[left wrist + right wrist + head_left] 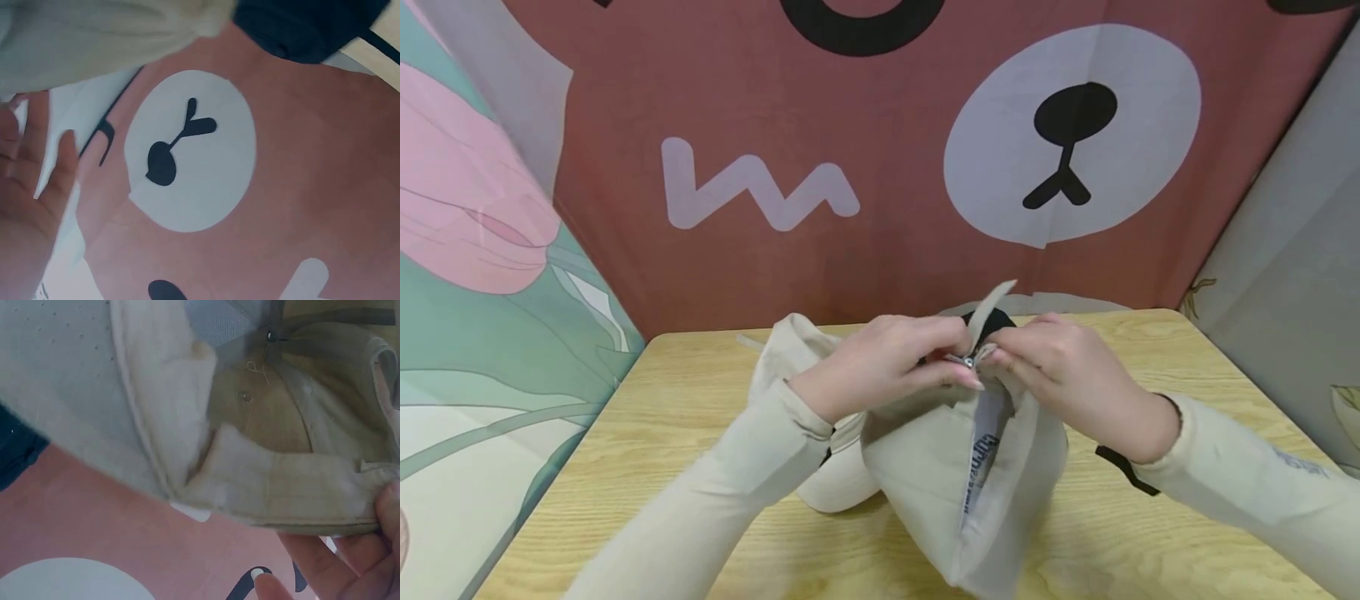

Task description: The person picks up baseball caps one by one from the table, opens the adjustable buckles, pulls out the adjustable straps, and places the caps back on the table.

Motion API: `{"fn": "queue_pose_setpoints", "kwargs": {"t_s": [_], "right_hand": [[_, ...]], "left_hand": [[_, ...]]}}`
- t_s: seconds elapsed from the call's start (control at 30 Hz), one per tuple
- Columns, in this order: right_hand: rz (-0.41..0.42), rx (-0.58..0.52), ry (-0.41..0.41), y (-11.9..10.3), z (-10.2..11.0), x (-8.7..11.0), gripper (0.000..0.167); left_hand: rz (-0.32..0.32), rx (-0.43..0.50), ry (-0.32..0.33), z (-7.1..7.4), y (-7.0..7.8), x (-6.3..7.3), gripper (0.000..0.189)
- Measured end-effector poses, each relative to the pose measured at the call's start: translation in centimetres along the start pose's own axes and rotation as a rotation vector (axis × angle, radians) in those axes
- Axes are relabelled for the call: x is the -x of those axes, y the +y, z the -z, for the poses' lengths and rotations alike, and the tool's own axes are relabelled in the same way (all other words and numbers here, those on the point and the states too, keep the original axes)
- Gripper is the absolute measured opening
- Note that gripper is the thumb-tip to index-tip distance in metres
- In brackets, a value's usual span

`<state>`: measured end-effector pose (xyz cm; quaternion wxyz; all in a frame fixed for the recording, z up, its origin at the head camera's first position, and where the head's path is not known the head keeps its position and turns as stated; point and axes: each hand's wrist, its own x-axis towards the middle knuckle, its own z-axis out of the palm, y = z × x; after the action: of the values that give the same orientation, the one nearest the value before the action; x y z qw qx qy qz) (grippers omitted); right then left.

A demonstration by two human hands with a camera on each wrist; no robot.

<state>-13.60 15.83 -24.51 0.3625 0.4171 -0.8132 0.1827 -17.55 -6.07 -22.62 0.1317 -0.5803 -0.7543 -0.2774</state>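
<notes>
Both hands hold a beige cap (925,467) above the table, its adjusting strap (992,312) uppermost and the strap's free end sticking up. My left hand (895,358) pinches the strap beside a small metal buckle (967,362). From the other side my right hand (1067,375) pinches the strap where it meets the cap. A pale inner band with dark lettering (985,450) shows through the cap's opening. The right wrist view looks into the cap's sweatband (300,487), with fingers (362,556) at its edge. In the left wrist view, beige cloth (125,44) fills the top.
Another beige cap (842,483) lies on the wooden table (662,450), left of the held one and partly behind my left arm. A dark cap (306,31) sits behind the hands, mostly hidden in the head view. A printed bear cloth (775,275) hangs behind the table.
</notes>
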Motion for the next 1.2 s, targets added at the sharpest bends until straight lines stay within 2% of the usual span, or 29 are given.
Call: {"fn": "queue_pose_setpoints", "kwargs": {"t_s": [0.13, 0.23, 0.33, 0.47, 0.63, 0.7, 0.77, 0.9, 1.07, 1.2], "right_hand": [[-0.032, 0.021, -0.004, 0.3, 0.3, 0.1, 0.052], [-0.05, 0.041, 0.003, 0.5, 0.6, 0.0, 0.053], [-0.074, 0.038, 0.012, 0.5, 0.8, 0.0, 0.052], [-0.096, 0.048, 0.014, 0.5, 1.0, -0.1, 0.051], [-0.075, 0.071, 0.032, 0.4, 1.0, -0.1, 0.053], [-0.054, 0.078, 0.045, 0.5, 1.0, 0.0, 0.054], [-0.032, 0.086, 0.056, 0.5, 0.9, 0.0, 0.054], [0.016, 0.105, 0.077, 0.5, 1.0, 0.1, 0.053], [0.113, 0.156, 0.106, 0.4, 0.9, 0.0, 0.049], [0.149, 0.177, 0.125, 0.3, 0.8, 0.1, 0.046]], "left_hand": [[0.148, -0.109, 0.081, -0.2, 0.8, 0.2, 0.035], [0.249, -0.172, 0.181, -0.5, 1.8, 0.5, 0.044], [0.289, -0.234, 0.253, -0.9, 2.8, 1.0, 0.045], [0.249, -0.365, 0.28, -1.7, 3.7, 1.5, 0.039], [0.175, -0.508, 0.348, -2.1, 3.8, 1.8, 0.016], [0.159, -0.521, 0.369, -2.1, 3.7, 1.8, 0.009], [0.152, -0.527, 0.379, -2.2, 3.6, 1.7, 0.01], [0.159, -0.538, 0.369, -2.6, 3.3, 1.7, 0.017], [0.171, -0.538, 0.378, -2.9, 3.2, 1.6, 0.006], [0.162, -0.557, 0.385, -2.9, 3.4, 1.5, 0.006]]}}
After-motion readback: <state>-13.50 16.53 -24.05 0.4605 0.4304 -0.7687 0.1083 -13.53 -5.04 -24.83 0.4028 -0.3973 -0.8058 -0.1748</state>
